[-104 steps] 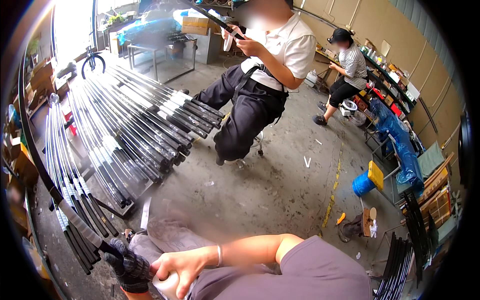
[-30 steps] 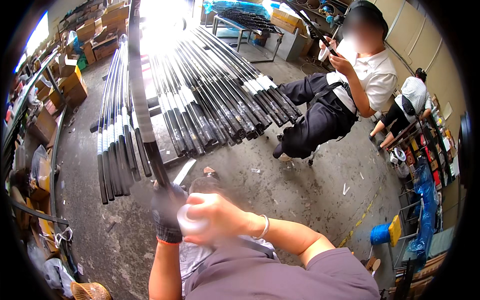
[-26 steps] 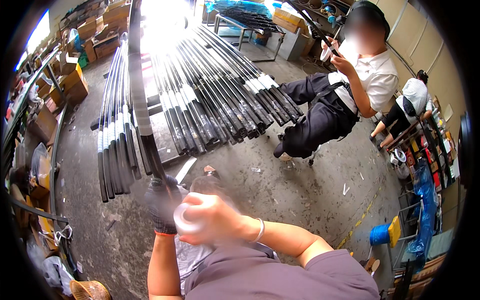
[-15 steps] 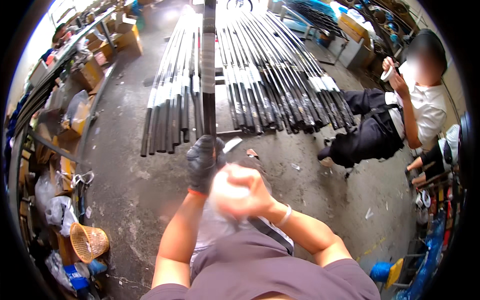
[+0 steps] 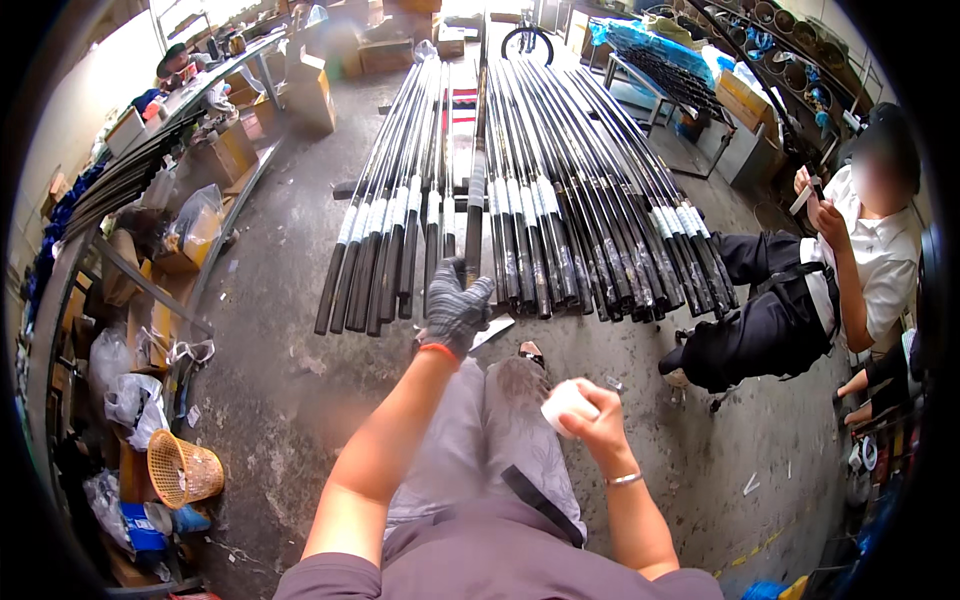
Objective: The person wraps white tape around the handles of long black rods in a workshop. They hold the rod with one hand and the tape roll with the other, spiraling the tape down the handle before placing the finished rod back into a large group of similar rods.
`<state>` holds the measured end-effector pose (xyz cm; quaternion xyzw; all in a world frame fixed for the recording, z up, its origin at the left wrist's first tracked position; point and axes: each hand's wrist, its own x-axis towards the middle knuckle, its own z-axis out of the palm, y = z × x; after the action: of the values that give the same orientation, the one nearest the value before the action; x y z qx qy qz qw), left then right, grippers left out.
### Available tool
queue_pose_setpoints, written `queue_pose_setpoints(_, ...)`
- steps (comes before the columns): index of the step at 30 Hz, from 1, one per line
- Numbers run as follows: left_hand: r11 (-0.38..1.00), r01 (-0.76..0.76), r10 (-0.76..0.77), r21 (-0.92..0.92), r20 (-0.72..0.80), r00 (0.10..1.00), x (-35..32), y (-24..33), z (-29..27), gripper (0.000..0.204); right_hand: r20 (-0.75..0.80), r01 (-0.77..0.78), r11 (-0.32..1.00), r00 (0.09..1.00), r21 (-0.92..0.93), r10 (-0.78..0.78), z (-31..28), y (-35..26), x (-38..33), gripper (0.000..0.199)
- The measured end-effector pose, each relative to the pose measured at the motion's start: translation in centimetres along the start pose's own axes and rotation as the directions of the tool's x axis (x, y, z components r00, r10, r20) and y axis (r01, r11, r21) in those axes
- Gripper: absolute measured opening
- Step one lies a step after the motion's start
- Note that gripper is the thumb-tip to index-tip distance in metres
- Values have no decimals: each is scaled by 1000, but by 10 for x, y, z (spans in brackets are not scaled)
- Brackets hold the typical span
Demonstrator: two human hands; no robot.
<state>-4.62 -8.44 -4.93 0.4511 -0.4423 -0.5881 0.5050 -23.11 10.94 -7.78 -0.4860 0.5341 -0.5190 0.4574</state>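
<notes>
My left hand [image 5: 458,308], in a grey glove with an orange cuff, is closed around the near end of a long black pole [image 5: 475,215]. That pole points away from me, level with a row of similar dark poles [image 5: 385,270] with whitish bands. My right hand [image 5: 597,425], bare with a bracelet at the wrist, grips a white roll that looks like tape [image 5: 562,408]. It is held apart from the pole, over my right leg, and is slightly blurred.
At the right a seated person [image 5: 790,290] holds a small white item. Shelves with boxes and bags [image 5: 190,215] line the left, with an orange wicker basket [image 5: 186,470] below. A bicycle wheel [image 5: 527,46] stands at the far end. Paper scraps [image 5: 750,485] litter the floor.
The pole in my left hand has dropped from nearly upright in view toward the row. My right hand has moved right, away from my left hand, with the roll. My view has tilted up.
</notes>
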Motion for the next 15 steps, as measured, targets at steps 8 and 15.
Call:
queue_pose_setpoints(8, 804, -115, 180, 584, -54, 982, 53, -9, 48, 38, -295, -96, 967, 941, 236, 165, -47, 46, -39, 42)
queue_pose_setpoints(15, 640, -55, 157, 766, -61, 986, 60, -14, 77, 57, -359, -91, 951, 912, 297, 200, -67, 67, -46, 42)
